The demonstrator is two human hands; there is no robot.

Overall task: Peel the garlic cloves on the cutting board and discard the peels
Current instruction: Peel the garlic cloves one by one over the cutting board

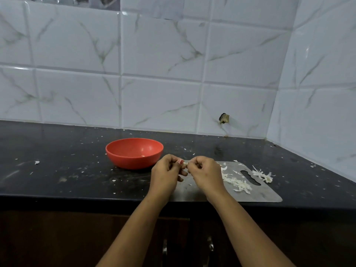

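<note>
We see dim, cool, even light, with sheen on the glossy white marble-veined wall tiles (159, 45), the black stone countertop (57, 151) and the grey metal cutting board (265, 193). Below, the dark brown cabinet front (57, 237) sinks into shadow, and tile lines bow at the edges.

I can make out only a pale tip of the garlic clove (185, 163). The rest is covered by the curled fingers of the left hand (166, 173) and right hand (206, 173), which pinch it above the cutting board's (265, 191) left end. That end lies under both hands, so its edge is lost to me. Left of the board, a pale speck in the red bowl (134, 153) is too small to name. Further left, the desk (57, 151) is cut off.
</note>
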